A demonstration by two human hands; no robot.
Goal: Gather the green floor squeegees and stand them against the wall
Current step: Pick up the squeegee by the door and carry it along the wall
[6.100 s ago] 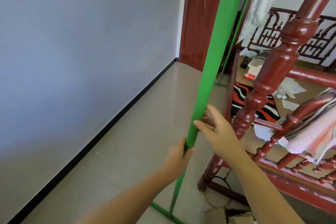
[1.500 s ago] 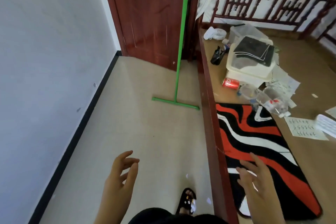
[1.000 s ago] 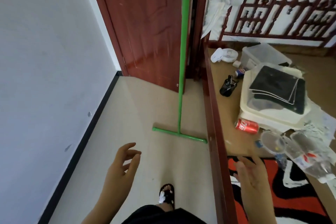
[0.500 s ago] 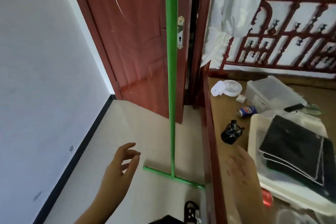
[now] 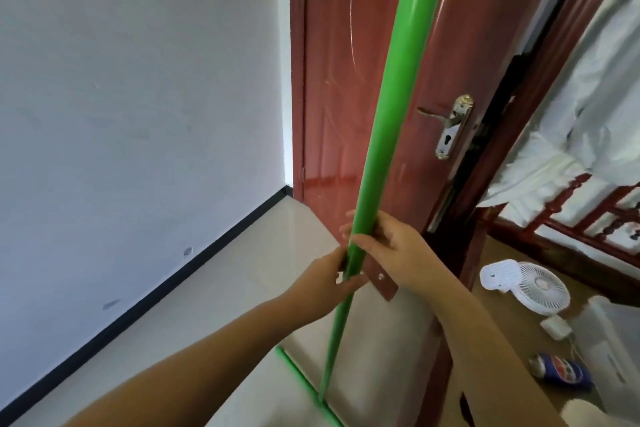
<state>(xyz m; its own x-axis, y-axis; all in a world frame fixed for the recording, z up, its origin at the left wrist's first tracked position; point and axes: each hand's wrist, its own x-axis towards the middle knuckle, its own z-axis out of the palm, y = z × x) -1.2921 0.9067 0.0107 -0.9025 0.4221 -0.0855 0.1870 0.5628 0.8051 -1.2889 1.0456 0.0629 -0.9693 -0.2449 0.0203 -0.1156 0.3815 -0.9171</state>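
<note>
A green floor squeegee (image 5: 388, 114) stands upright in front of the dark red door, its long handle running from the top of the view down to its crossbar on the floor at the bottom centre. My left hand (image 5: 329, 276) grips the handle from the left, low on the pole. Just above it, my right hand (image 5: 391, 250) wraps the handle from the right. Only this one squeegee is in view.
The white wall (image 5: 138, 97) with a black skirting runs along the left. A red door (image 5: 349, 80) with a metal handle (image 5: 450, 125) stands behind the pole. On the right lie a small white fan (image 5: 533, 284) and a blue can (image 5: 561, 373) beside a red wooden frame.
I have come close to the squeegee by the door. Both hands, empty and apart half a second ago, have now closed on its handle.
</note>
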